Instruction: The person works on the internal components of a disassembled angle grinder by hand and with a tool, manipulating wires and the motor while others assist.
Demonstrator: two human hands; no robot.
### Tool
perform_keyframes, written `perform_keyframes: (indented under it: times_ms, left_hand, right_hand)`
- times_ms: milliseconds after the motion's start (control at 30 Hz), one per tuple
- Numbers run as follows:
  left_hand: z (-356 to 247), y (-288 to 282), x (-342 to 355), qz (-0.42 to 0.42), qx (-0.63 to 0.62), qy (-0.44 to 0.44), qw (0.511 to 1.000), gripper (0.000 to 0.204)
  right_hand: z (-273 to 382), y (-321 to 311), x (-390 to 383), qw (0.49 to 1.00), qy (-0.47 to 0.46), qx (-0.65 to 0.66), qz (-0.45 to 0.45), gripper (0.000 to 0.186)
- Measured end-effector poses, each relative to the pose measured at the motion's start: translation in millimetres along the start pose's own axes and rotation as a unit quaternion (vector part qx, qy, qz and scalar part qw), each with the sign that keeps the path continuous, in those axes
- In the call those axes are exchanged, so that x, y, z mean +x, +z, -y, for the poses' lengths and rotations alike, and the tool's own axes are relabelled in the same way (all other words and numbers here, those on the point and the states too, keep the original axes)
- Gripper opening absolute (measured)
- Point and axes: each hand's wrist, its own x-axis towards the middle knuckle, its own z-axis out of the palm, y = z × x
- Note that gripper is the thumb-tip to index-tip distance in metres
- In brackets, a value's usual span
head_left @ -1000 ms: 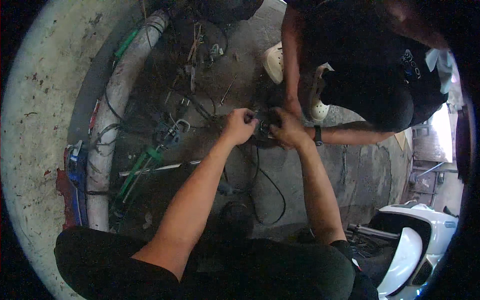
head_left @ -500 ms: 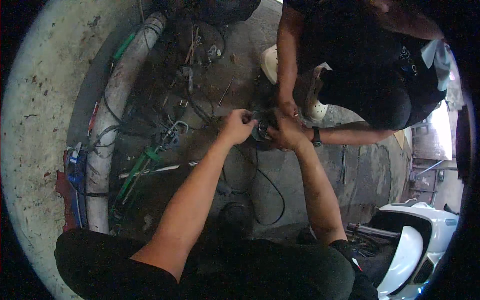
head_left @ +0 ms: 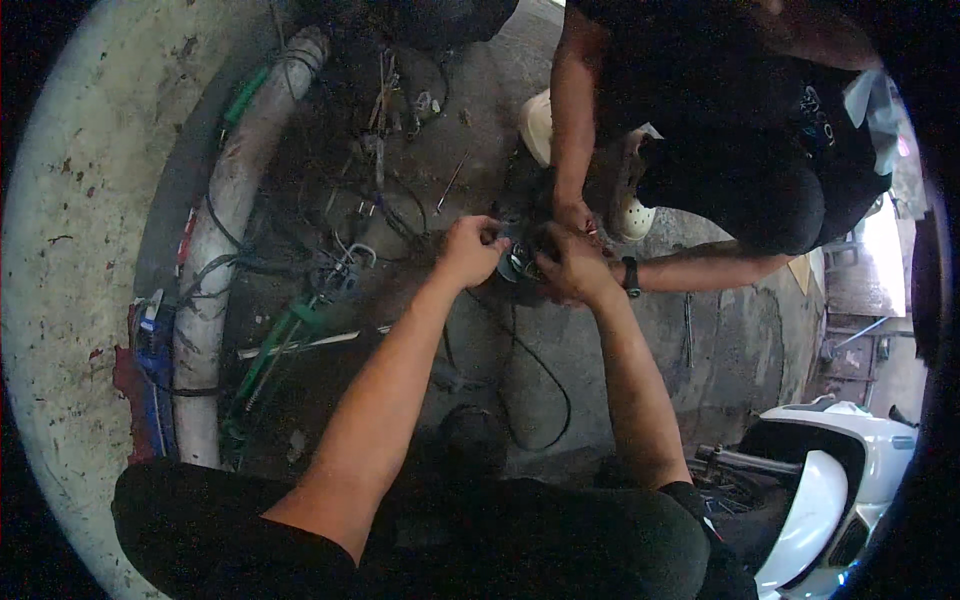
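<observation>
A small dark part with some metal (head_left: 518,262) is between my hands at the middle of the view. My left hand (head_left: 470,250) is closed on its left side, fingertips curled at its edge. My right hand (head_left: 570,262) grips the right side of it, fingers bent over the top; their tips are partly hidden. Just beyond my right hand, a co-worker's hand (head_left: 576,215) holds something small, too unclear to name, and this person's other forearm (head_left: 690,272), with a dark watch, reaches in from the right, its hand hidden behind mine.
A long pale pipe (head_left: 200,380) lies at left beside green-handled tools (head_left: 300,335), a blue tool (head_left: 154,355), cables (head_left: 550,380) and rods on the stained concrete floor (head_left: 730,340). The squatting co-worker (head_left: 720,120) fills the upper right. A white vehicle body (head_left: 820,490) is at lower right.
My hands have shifted very slightly left, still on the part, with my right fingers moving a little on it. The co-worker's upper arm and hand moved slightly left.
</observation>
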Motion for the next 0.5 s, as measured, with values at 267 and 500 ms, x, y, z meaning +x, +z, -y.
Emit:
perform_keyframes:
  times_ms: [267, 500]
  left_hand:
    - [-8.2, 3.5, -14.3, -0.063, -0.004, 0.015, 0.998, 0.025]
    - [-5.3, 1.7, 0.8, -0.012, 0.021, -0.009, 1.0, 0.029]
  right_hand:
    - [8.4, -10.1, -6.8, 0.998, -0.033, 0.053, 0.016, 0.056]
    - [5.0, -9.2, -6.2, 0.996, -0.002, 0.065, 0.068, 0.063]
